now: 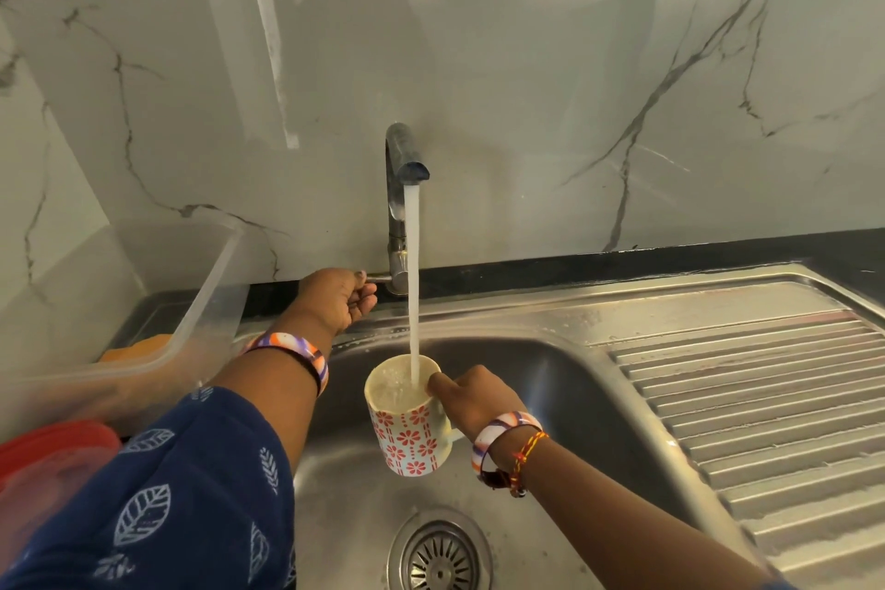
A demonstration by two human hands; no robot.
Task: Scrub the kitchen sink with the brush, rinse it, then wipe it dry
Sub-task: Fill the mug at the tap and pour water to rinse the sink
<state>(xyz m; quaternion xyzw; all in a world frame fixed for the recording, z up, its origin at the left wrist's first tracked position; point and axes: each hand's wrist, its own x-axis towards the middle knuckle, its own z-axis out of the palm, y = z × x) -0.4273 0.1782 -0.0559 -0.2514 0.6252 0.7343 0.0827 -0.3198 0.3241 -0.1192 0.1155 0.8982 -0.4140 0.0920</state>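
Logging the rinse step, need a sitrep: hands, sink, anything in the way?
Left hand grips chrome tap lever. Right hand holds red-flowered white mug under running water. Stainless steel sink wet. No brush in view.

navy leaf-print sleeve (191, 489), striped bangles on both wrists, red-yellow thread on right

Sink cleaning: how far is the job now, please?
Done: cannot tell whether it was scrubbed; no brush shows. In hand: rinsing. The left hand holds the tap lever, water runs, and the right hand holds the mug filling under it above the sink. Left: pouring the water, then wiping dry; no cloth shows.
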